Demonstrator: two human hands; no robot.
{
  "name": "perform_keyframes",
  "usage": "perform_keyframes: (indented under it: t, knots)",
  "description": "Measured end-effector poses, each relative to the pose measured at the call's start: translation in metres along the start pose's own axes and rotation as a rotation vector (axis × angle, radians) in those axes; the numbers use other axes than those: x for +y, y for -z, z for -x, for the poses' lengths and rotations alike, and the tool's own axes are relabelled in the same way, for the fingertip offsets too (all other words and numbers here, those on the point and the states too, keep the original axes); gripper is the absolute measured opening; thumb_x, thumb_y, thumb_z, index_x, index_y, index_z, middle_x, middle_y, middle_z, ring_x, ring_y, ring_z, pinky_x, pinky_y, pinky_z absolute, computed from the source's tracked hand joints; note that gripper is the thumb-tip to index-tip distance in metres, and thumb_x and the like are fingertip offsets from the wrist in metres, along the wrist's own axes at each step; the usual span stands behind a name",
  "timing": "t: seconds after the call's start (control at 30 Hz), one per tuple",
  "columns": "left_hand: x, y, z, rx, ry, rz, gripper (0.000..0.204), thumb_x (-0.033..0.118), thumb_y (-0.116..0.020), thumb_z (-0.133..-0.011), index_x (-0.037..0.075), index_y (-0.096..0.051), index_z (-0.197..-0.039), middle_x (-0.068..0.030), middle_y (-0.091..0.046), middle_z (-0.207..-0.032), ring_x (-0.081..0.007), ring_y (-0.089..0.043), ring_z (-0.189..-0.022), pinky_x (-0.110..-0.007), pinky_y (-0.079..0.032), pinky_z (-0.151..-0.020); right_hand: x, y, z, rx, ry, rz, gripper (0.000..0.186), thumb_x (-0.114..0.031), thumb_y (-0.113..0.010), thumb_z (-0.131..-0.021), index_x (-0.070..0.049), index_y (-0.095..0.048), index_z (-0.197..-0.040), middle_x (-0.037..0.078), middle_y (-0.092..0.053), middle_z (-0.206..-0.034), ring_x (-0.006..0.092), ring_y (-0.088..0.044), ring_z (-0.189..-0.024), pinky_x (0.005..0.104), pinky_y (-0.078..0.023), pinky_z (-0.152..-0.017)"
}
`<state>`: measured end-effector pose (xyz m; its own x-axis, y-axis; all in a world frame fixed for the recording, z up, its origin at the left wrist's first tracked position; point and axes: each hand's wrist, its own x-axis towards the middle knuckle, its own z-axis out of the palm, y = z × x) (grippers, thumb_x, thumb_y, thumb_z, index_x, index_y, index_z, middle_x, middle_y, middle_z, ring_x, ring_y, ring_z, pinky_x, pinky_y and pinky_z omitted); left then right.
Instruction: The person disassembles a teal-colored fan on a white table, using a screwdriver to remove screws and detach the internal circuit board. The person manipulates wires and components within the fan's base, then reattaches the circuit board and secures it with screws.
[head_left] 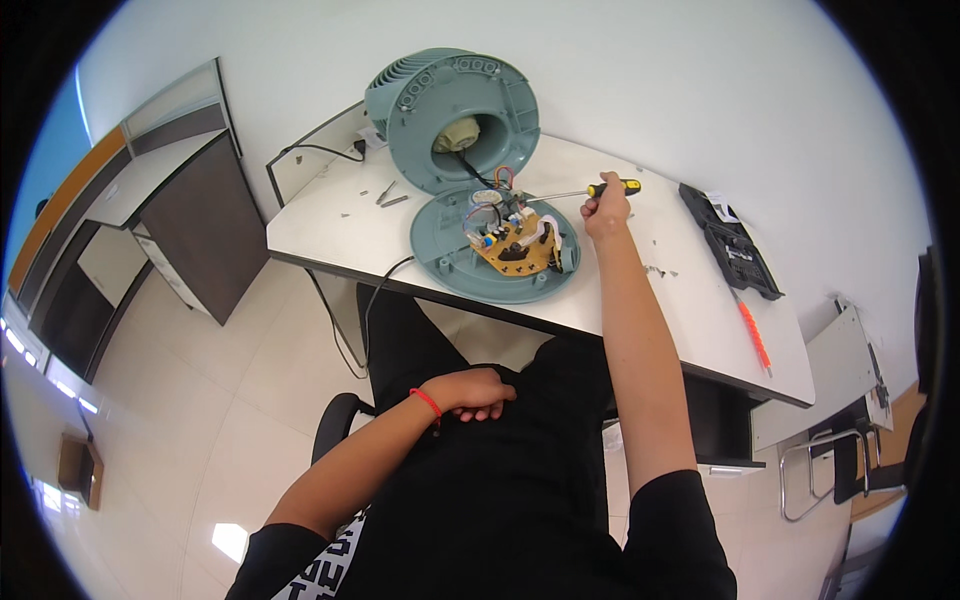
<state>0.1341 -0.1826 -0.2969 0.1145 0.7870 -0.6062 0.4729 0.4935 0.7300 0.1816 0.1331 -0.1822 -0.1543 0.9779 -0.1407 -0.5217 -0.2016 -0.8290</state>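
My right hand [606,212] is closed round a screwdriver [629,186] with a yellow-and-black handle. Its thin metal shaft points left, and the tip reaches the parts beside the brown circuit board [517,258]. That board, with wires and small components on it, lies in a round grey-green base cover [445,262]. Behind it, a grey-green appliance housing [412,140] is tipped over, its round underside facing me; dark and coloured wires run from its central opening to the board's side. My left hand [470,390] rests on my lap, fingers curled, with nothing visible in it.
The white table [340,225] carries a black tool case [735,245], an orange-handled tool [755,338], small bits [390,198] and loose screws [658,270]. A black cord [372,300] hangs over the front edge. To the left stands another desk [200,220]; at right, a chair [850,465].
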Motion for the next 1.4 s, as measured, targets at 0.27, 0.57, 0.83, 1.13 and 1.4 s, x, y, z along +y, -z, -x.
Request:
perform_keyframes:
  t: [0.27, 0.57, 0.83, 1.13, 1.4]
  knots:
    - [0.002, 0.016, 0.003, -0.125, -0.037, 0.042, 0.05, 0.039, -0.045, -0.098, -0.001, -0.063, -0.075, -0.0049, -0.056, -0.051, -0.0161, -0.055, -0.037, -0.028, -0.044, -0.034, -0.003, 0.002, 0.0, 0.03, 0.018, 0.014, 0.028, -0.028, -0.066, -0.081, -0.006, -0.048, -0.079, 0.007, -0.05, -0.062, 0.0148, -0.04, -0.042, 0.0301, -0.032, -0.038]
    - [-0.001, 0.012, 0.0, -0.119, -0.046, 0.031, 0.049, 0.039, -0.044, -0.099, -0.002, -0.063, -0.08, -0.0058, -0.057, -0.052, -0.0171, -0.056, -0.037, -0.029, -0.044, -0.035, -0.002, -0.003, 0.014, 0.061, 0.037, 0.02, 0.03, -0.031, -0.064, -0.083, -0.007, -0.047, -0.076, 0.006, -0.049, -0.06, 0.0142, -0.038, -0.041, 0.0298, -0.03, -0.038]
    - [-0.002, 0.014, 0.001, -0.14, -0.037, 0.049, 0.051, 0.04, -0.043, -0.099, -0.002, -0.062, -0.079, -0.0054, -0.056, -0.051, -0.0169, -0.056, -0.037, -0.029, -0.044, -0.034, -0.004, -0.004, 0.012, 0.08, 0.008, 0.05, 0.031, -0.031, -0.063, -0.083, -0.007, -0.047, -0.075, 0.005, -0.047, -0.059, 0.014, -0.039, -0.041, 0.0293, -0.031, -0.038]
    - [-0.001, 0.012, 0.001, -0.124, -0.047, 0.024, 0.051, 0.039, -0.042, -0.1, -0.002, -0.062, -0.078, -0.0053, -0.056, -0.051, -0.0162, -0.055, -0.037, -0.029, -0.045, -0.035, -0.001, -0.005, 0.012, 0.033, 0.069, 0.101, 0.028, -0.029, -0.064, -0.082, -0.007, -0.049, -0.075, 0.006, -0.05, -0.061, 0.0153, -0.039, -0.038, 0.0301, -0.03, -0.036]
    - [-0.002, 0.012, 0.001, -0.122, -0.044, 0.031, 0.052, 0.04, -0.041, -0.1, -0.002, -0.062, -0.077, -0.0051, -0.057, -0.051, -0.0159, -0.056, -0.037, -0.029, -0.046, -0.035, 0.0, -0.006, 0.015, 0.043, 0.037, 0.075, 0.026, -0.028, -0.064, -0.082, -0.008, -0.049, -0.076, 0.006, -0.051, -0.061, 0.0147, -0.039, -0.038, 0.0295, -0.029, -0.036]
